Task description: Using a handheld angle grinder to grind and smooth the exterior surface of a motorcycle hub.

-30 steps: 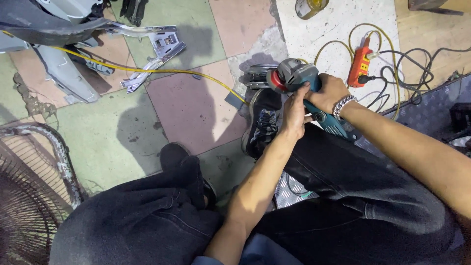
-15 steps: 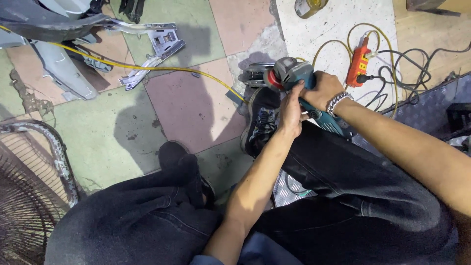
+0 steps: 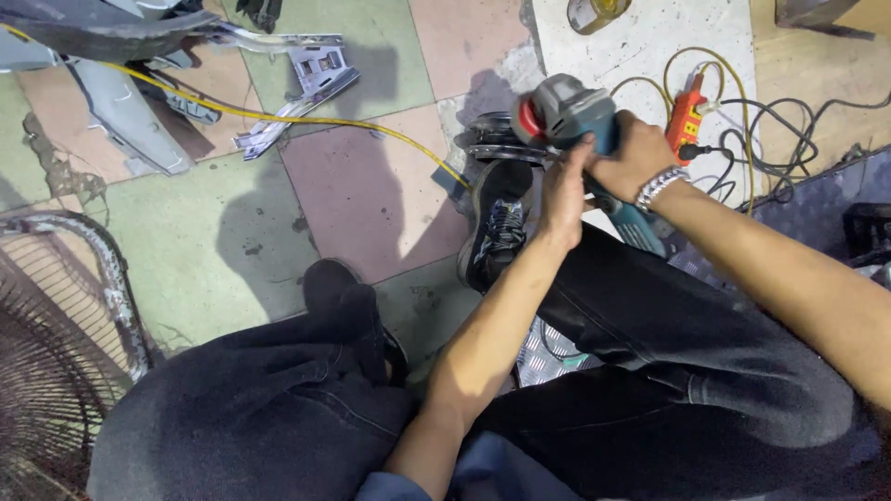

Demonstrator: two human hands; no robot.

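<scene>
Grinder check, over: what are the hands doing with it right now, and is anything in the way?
Both hands, left hand and right hand, gripping angle grinder. Metal disc beneath it. Yellow cable nearby.

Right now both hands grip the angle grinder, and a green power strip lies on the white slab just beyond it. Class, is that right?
Not quite. The power strip is orange, not green, as the head view shows. The rest holds: the left hand and right hand both grip the angle grinder, and the strip lies on the white slab beyond it.

You have almost nothing of that kind in view. At the top edge, right of centre, a small round tin (image 3: 595, 13) with a yellow and grey label sits on the pale slab (image 3: 650, 46), cut off by the frame.
</scene>
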